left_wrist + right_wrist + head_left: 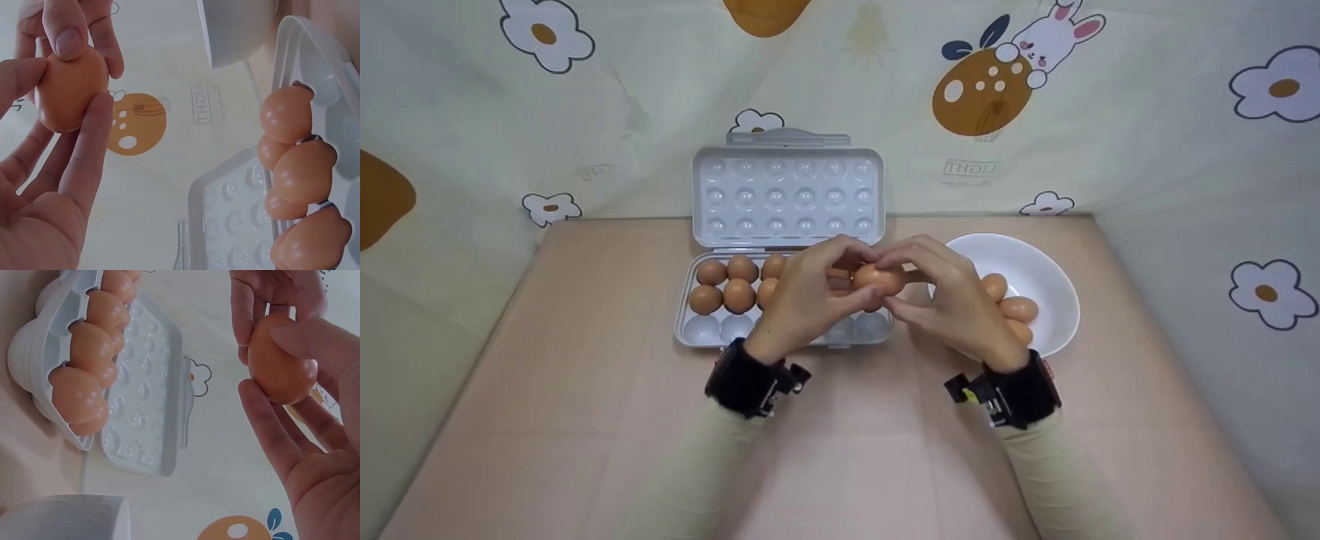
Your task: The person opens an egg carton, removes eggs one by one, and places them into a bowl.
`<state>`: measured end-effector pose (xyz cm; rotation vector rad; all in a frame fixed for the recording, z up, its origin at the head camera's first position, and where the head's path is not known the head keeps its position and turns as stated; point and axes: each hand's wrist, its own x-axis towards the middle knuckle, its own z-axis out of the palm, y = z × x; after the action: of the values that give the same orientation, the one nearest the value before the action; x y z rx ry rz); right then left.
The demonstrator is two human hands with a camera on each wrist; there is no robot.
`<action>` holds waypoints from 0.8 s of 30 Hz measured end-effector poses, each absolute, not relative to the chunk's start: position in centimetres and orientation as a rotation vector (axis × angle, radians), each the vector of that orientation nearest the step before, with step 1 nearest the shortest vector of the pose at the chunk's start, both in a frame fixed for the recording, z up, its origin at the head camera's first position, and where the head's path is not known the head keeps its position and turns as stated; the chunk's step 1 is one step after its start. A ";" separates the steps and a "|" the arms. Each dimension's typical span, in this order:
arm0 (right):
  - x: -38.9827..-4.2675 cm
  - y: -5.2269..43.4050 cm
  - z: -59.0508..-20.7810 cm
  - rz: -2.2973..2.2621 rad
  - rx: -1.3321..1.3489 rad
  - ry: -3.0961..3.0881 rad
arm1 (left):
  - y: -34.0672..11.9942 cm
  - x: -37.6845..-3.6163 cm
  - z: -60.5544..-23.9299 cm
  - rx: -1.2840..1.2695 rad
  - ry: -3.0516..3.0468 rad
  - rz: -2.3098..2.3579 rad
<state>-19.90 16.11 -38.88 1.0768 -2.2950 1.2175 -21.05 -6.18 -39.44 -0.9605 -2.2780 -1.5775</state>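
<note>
Left hand [802, 300] and right hand [952, 300] pinch 1 egg [877, 279] above the tray [701, 330].

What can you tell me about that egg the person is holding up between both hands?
The egg is brown, smooth and matt, with no crack showing. It is held in the air above the open grey egg tray, lying roughly sideways. Fingertips of the left hand and the right hand pinch it from both sides, and it touches nothing else. Its far side is hidden.
</note>
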 end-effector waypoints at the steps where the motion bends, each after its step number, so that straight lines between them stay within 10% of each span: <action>1: -19.9 16.2 -38.9 1.218 1.074 -2.299 | -6.2 -21.1 -39.4 -0.963 -2.278 -1.575; 24: -21.9 25.1 -34.1 0.547 0.812 -2.645 | -7.8 -20.9 -38.9 -0.929 -2.342 -1.007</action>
<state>-21.91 25.13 -34.06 0.8125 -2.6451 0.5471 -20.94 -7.81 -38.94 -0.9292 -2.3418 -1.0072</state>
